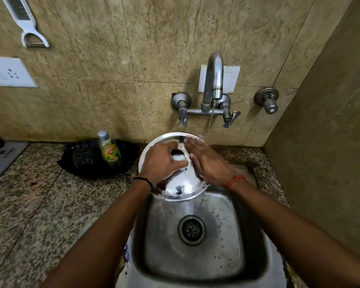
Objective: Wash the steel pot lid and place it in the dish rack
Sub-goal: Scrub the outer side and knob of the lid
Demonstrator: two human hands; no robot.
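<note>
The round steel pot lid [180,189] is held tilted above the back of the steel sink [195,265], under a thin stream of water from the tap [213,80]. My left hand [161,163] is closed around the lid's black knob in the middle of the lid. My right hand [208,162] lies flat with fingers spread on the lid's right side, touching its wet surface. The lid's far rim shows above both hands. No dish rack is in view.
A green dish soap bottle [110,150] stands in a black tray [85,161] on the speckled counter, left of the sink. Tap handles [231,118] stick out of the tiled wall. A white peeler [26,23] hangs top left. A side wall closes the right.
</note>
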